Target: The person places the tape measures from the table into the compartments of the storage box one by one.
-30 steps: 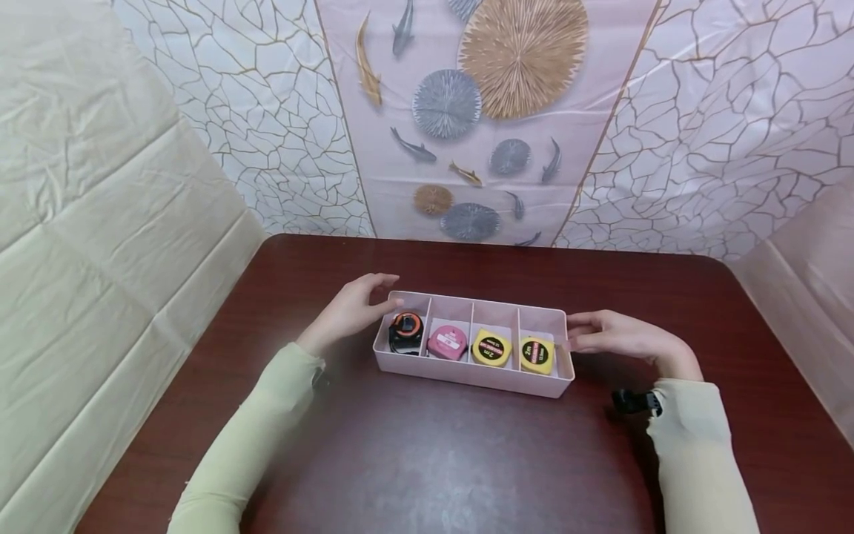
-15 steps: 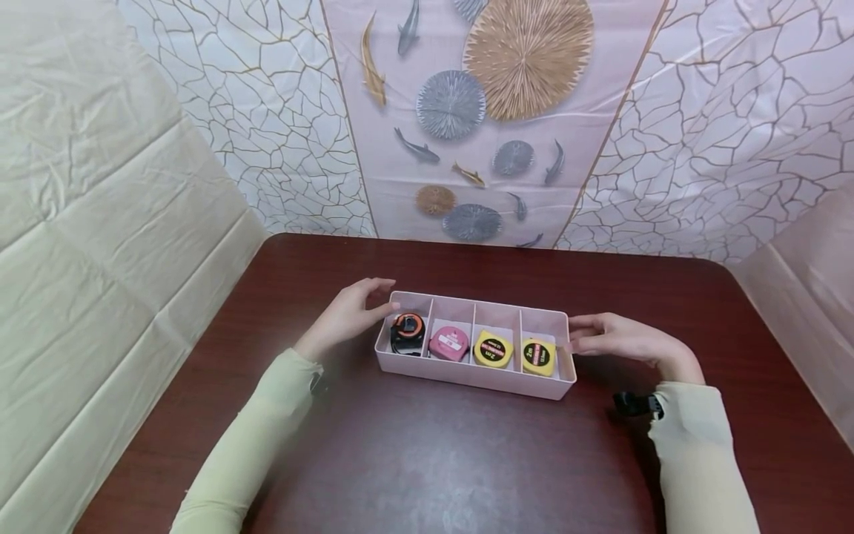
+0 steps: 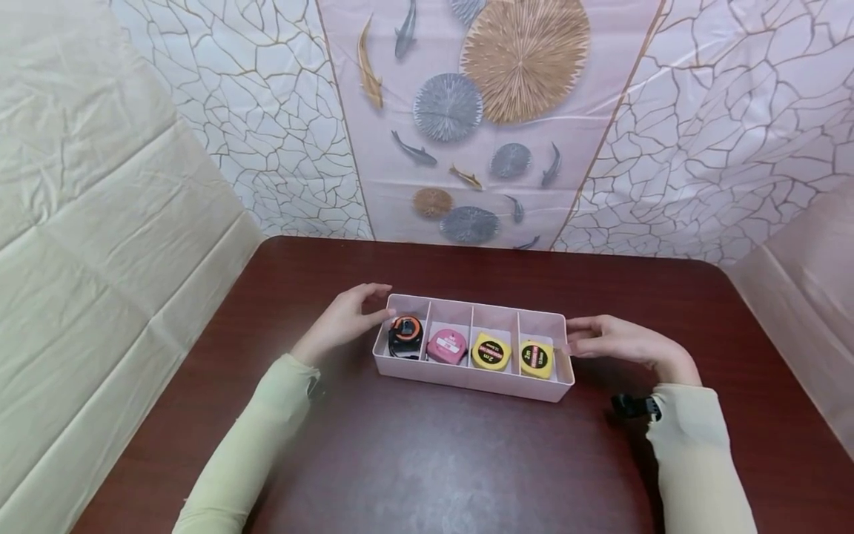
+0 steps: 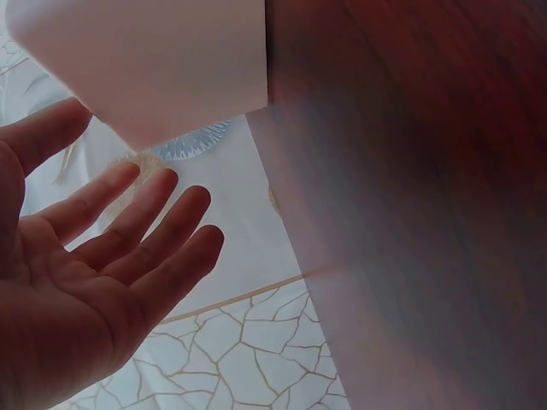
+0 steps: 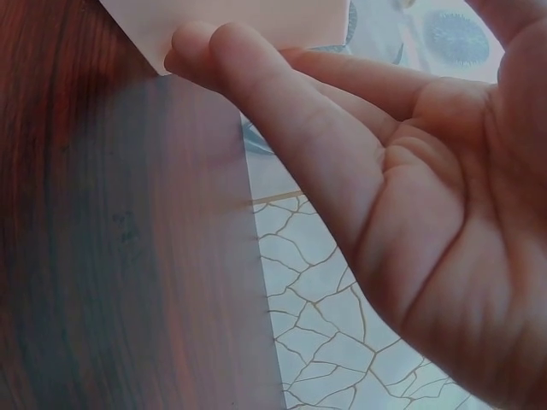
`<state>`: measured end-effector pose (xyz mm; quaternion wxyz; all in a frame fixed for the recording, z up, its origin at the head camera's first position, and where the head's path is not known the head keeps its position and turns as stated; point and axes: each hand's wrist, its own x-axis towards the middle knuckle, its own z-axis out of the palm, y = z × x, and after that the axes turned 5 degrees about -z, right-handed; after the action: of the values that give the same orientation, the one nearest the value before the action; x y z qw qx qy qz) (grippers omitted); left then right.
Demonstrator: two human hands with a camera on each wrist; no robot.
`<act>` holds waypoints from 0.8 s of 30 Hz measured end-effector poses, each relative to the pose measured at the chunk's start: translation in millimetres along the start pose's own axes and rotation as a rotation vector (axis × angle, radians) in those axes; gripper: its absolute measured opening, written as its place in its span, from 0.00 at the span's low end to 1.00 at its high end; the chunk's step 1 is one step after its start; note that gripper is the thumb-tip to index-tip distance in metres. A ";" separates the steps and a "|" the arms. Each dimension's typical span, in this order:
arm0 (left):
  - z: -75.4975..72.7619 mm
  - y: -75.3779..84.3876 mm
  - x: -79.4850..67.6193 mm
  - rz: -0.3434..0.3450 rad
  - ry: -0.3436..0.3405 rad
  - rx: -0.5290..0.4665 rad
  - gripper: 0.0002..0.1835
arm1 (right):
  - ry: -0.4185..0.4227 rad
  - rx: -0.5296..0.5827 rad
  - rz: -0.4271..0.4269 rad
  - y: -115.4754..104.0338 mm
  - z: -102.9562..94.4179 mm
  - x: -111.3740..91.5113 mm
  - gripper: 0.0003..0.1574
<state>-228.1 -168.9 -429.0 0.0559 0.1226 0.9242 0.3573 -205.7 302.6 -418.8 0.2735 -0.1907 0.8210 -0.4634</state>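
A pale pink divided tray lies slightly angled on the table. Each of its compartments holds one tape measure: a black and orange tape measure at the left, then a pink tape measure, a yellow tape measure and another yellow tape measure at the right. My left hand is at the tray's left end, thumb at the rim; in the left wrist view its loosely spread fingers are apart from the wall. Extended fingers of my right hand touch the tray's right end wall.
The dark reddish-brown table spreads around the tray. Behind it hangs a patterned cloth, with a cream cloth along the left side. A black strap shows at the right sleeve.
My left hand has shifted slightly toward me and away from the tray's far left corner. The tray, tape measures and right hand show almost no movement.
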 end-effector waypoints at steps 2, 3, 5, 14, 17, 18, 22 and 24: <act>-0.2 -1.1 -0.4 0.001 -0.007 -0.010 0.31 | -0.003 -0.011 0.002 -1.7 0.0 0.5 0.45; -0.4 -1.3 -0.4 0.004 -0.011 -0.016 0.30 | -0.002 -0.018 0.003 -2.2 -0.3 0.9 0.45; -0.4 -1.7 -0.1 0.010 -0.016 -0.030 0.29 | 0.001 -0.029 0.004 -3.1 -0.5 1.0 0.45; -0.3 -5.3 -1.0 0.016 -0.057 -0.061 0.27 | 0.001 -0.025 0.006 -2.5 1.0 0.3 0.44; -0.5 -5.8 -2.0 0.007 -0.050 -0.066 0.27 | 0.003 -0.014 0.009 -2.4 1.6 1.5 0.45; -0.5 -6.2 -2.5 0.000 -0.049 -0.065 0.27 | 0.002 -0.012 0.008 -2.2 1.7 2.0 0.45; 1.3 -7.4 -2.0 -0.012 -0.060 -0.063 0.27 | 0.002 -0.025 0.022 -1.7 1.1 2.0 0.46; 1.0 -6.0 -1.8 -0.009 -0.063 -0.068 0.27 | 0.008 -0.030 0.019 -2.2 0.4 1.9 0.45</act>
<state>-227.3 -173.1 -433.8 0.0906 0.1274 0.9098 0.3844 -206.8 300.2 -417.5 0.2715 -0.1852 0.8307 -0.4493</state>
